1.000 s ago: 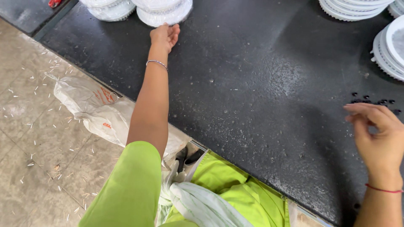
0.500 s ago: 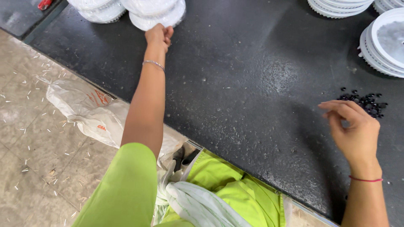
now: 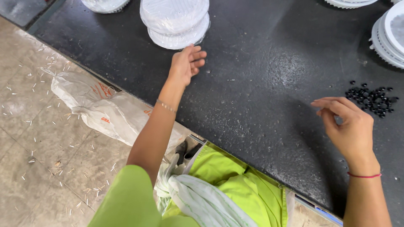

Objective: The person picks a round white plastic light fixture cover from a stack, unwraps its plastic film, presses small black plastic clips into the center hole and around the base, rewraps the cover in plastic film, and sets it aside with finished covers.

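My left hand (image 3: 187,64) hovers over the black tabletop (image 3: 261,80) just below a stack of white round discs (image 3: 174,21), fingers loosely curled and holding nothing. It does not touch the stack. My right hand (image 3: 347,126) is at the right, fingers bent with thumb and forefinger close together, just left of a small pile of black beads (image 3: 372,98). I cannot make out anything pinched between its fingers.
More white discs lie at the top left (image 3: 105,4), and another white stack is at the right edge (image 3: 389,35). A white sack (image 3: 105,111) lies on the littered tiled floor (image 3: 38,159). A green garment and a striped cloth (image 3: 202,199) are in my lap.
My left hand has drawn back from the white disc stack toward me. My right hand has stayed beside the black beads while the view shifted.
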A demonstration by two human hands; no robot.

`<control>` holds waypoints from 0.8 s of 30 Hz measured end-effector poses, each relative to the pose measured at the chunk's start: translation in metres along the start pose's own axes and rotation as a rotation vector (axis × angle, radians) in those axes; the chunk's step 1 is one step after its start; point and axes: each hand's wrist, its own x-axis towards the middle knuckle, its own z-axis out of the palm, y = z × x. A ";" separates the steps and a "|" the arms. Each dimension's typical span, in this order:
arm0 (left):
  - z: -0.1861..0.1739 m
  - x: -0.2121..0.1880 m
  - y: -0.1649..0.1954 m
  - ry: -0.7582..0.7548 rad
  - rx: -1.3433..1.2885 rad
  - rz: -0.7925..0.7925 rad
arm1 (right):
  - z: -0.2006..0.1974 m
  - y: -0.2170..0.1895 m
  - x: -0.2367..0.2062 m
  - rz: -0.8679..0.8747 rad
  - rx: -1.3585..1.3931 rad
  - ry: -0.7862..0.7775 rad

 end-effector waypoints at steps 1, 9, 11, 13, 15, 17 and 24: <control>-0.006 -0.005 -0.002 0.018 0.035 0.050 | 0.000 0.000 0.000 0.000 0.000 0.002; -0.073 0.020 0.076 0.320 -0.004 0.358 | 0.002 -0.001 0.000 0.010 0.003 -0.031; -0.074 0.030 0.097 0.221 0.099 0.304 | 0.003 -0.002 0.000 -0.001 0.016 -0.027; -0.067 0.038 0.110 0.302 0.213 0.252 | 0.002 -0.001 0.000 0.007 0.010 -0.017; -0.059 0.044 0.117 0.323 0.266 0.242 | 0.000 0.001 -0.001 0.030 -0.011 -0.013; -0.055 0.047 0.120 0.294 0.256 0.279 | 0.000 0.005 -0.001 0.031 -0.013 -0.015; -0.049 0.050 0.126 0.250 0.128 0.537 | 0.012 0.015 0.000 0.060 0.077 -0.075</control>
